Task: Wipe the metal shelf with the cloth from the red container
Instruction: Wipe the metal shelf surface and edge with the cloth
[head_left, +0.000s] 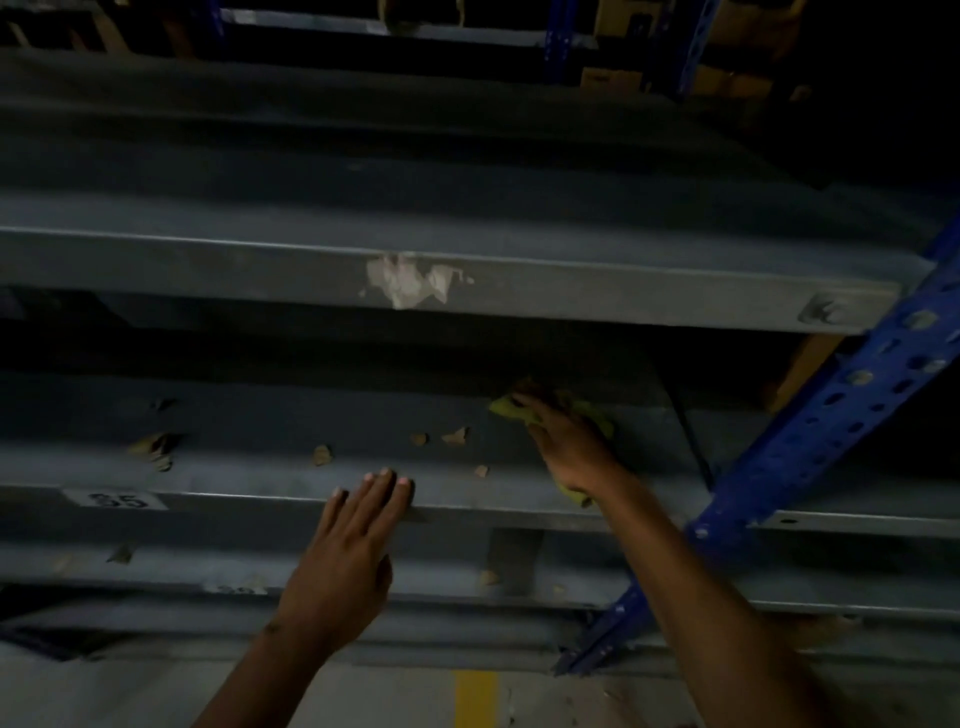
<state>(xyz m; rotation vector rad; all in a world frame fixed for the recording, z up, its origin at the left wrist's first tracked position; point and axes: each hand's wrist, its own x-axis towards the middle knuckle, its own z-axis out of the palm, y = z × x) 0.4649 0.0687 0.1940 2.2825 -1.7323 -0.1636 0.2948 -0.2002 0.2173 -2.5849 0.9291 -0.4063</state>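
A grey metal shelf (260, 426) runs across the middle of the head view, dim and dusty. A yellow-green cloth (506, 408) lies on its surface at the right. My right hand (566, 441) presses flat on the cloth, fingers stretched toward the back of the shelf, and cloth edges show beyond the fingers and under the wrist. My left hand (353, 540) rests with straight fingers on the shelf's front lip, holding nothing. No red container is in view.
Several small brown scraps (322, 454) lie on the shelf left of the cloth. A higher shelf beam (571, 291) with torn tape hangs above. A blue perforated upright (841, 415) slants at the right. A label (117, 500) sits on the lip. Floor with a yellow line (475, 696) lies below.
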